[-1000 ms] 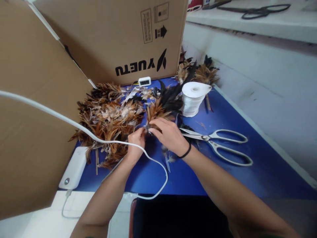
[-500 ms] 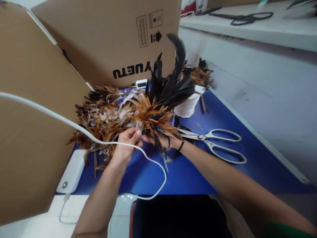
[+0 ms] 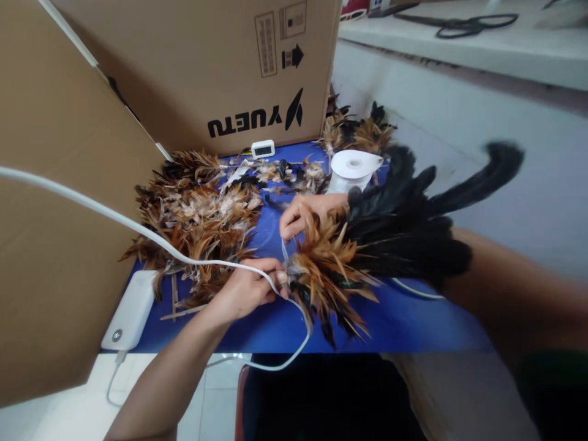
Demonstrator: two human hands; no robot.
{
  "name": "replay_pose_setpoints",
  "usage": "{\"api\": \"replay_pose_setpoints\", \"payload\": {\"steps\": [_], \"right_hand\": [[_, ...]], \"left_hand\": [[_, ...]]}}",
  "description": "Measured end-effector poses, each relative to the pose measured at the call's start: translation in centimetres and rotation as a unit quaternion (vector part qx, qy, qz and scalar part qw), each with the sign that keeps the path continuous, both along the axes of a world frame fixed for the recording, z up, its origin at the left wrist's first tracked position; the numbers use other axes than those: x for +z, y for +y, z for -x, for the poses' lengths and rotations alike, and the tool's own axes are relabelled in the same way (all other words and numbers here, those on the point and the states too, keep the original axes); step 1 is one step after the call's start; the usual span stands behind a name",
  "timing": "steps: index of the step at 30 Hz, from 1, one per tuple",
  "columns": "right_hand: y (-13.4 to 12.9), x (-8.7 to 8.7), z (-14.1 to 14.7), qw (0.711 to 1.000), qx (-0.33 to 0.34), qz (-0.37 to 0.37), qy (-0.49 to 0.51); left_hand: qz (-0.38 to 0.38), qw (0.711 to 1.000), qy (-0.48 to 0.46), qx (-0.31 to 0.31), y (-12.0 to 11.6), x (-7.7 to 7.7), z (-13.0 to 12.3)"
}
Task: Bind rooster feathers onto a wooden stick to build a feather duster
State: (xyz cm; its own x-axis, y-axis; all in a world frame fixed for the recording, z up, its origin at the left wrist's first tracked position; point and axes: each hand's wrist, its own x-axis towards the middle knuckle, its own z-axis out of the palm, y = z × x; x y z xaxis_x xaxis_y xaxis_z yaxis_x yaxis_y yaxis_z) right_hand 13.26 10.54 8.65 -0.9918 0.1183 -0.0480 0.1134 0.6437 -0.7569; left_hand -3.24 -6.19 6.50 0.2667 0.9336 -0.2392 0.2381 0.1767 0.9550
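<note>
My left hand (image 3: 257, 285) is closed on the base of a feather bunch (image 3: 340, 263), brown at the bottom with long black plumes fanning to the right. Above it, my right hand (image 3: 310, 214) pinches a thin white ribbon (image 3: 285, 250) that runs down to the bunch's base. Feathers cover part of my right forearm. Just behind the right hand stands a white ribbon spool (image 3: 353, 168). Left of my hands lies a pile of loose brown feathers (image 3: 197, 214).
A white cable (image 3: 169, 254) crosses in front of my left hand. The power bank (image 3: 131, 309) lies at the table's left edge. Cardboard (image 3: 184, 73) stands behind, with a small digital display (image 3: 263, 149) before it. Black scissors (image 3: 459, 26) rest on the ledge.
The feather bunch has tipped over to the right, its black plumes now sideways. My right hand has come from under the bunch to above it, pinching the ribbon. The feathers and forearm now hide the silver scissors.
</note>
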Motion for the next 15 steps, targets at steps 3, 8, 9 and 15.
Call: {"api": "replay_pose_setpoints", "payload": {"steps": [3, 8, 9, 15], "right_hand": [[-0.1, 2.7, 1.3, 0.995, 0.046, -0.08, -0.029], [-3.4, 6.2, 2.8, 0.923, -0.022, -0.377, -0.071], [-4.2, 6.5, 2.8, 0.902, -0.042, -0.423, -0.073], [-6.8, 5.9, 1.4, 0.858, -0.13, -0.498, -0.007]], "left_hand": [[-0.031, 0.996, 0.075, -0.022, 0.7, -0.1, 0.1], [-0.134, 0.966, 0.222, 0.011, 2.8, -1.1, 0.7], [-0.153, 0.957, 0.243, 0.039, 3.3, -1.3, 1.0], [-0.271, 0.855, 0.404, 0.178, 4.6, -0.5, 3.1]]}}
